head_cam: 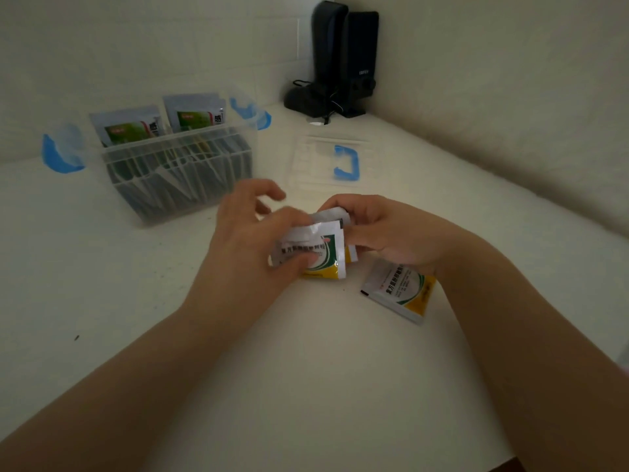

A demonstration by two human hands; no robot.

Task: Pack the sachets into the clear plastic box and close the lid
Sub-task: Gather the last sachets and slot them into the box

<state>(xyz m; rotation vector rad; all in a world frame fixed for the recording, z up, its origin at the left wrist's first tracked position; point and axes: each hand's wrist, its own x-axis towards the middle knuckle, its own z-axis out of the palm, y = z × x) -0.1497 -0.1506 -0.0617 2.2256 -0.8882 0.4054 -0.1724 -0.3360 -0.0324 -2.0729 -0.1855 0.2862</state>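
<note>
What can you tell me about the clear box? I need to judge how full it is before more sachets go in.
The box is a clear plastic tub standing upright on the white table, left of and beyond the hands, which do not touch it. It is open; its lid lies flat on the table to its right. Blue latches hang swung out at both ends. Dark sachets stand packed in rows inside, and two taller green-printed packets stick up at the back. Little free space shows.
</note>
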